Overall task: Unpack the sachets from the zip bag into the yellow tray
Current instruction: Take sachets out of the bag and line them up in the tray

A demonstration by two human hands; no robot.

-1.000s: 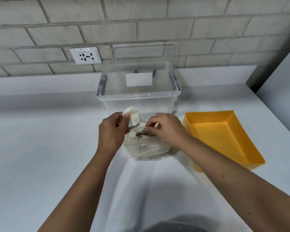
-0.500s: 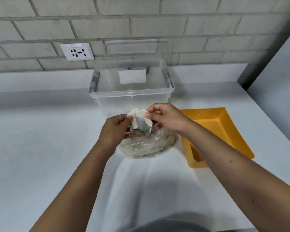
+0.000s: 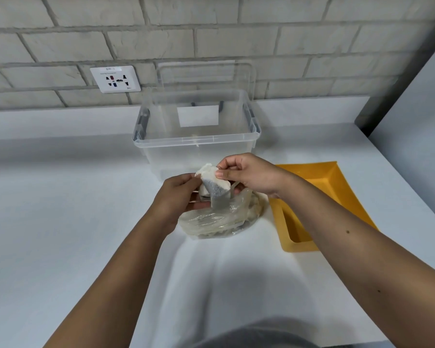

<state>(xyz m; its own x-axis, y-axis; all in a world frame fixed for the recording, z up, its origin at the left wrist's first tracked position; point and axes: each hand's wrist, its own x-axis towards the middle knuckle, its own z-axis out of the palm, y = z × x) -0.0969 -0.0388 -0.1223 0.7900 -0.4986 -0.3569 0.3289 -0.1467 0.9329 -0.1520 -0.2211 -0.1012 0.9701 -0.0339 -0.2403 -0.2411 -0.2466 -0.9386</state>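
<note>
Sachet (image 3: pixel 215 188), soft white pouch, pinched in right hand (image 3: pixel 251 174); left hand (image 3: pixel 177 197) grips crinkled clear zip bag (image 3: pixel 219 219).

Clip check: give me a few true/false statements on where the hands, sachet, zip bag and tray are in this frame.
1. The right hand pinches a sachet above the zip bag. True.
2. The yellow tray lies left of the zip bag. False: the yellow tray lies to its right.
3. The clear bin has its lid on. False: the clear bin stands open; the lid leans on the wall behind.
4. The left hand holds the zip bag at its mouth. True.
</note>
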